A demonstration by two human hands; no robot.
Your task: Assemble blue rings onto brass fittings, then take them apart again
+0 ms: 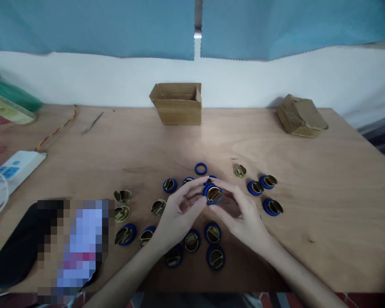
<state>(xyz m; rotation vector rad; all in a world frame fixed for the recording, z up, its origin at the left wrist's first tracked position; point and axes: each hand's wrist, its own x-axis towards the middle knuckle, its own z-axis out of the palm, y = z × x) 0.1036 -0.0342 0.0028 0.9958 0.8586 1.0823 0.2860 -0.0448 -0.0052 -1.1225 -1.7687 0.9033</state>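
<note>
Between my two hands is a round brass fitting with a blue ring (213, 194) around it, its half-disc flap facing up. My left hand (181, 209) pinches it from the left with thumb and fingertips. From the other side, the fingers of my right hand (242, 209) close on the same piece. A loose blue ring (200, 168) lies just beyond my fingertips. Brass fittings without rings, such as one (240, 171) at right and one (122, 196) at left, lie about. Several ringed ones, like this one (216, 257), sit near my wrists; my hands partly hide some.
An open cardboard box (181, 112) stands at the back, with a crumpled carton (303, 116) at back right. To the left are a power strip (11, 175), tweezers (92, 123), a dark flat object (22, 244) and a blurred-out screen-like object (80, 244).
</note>
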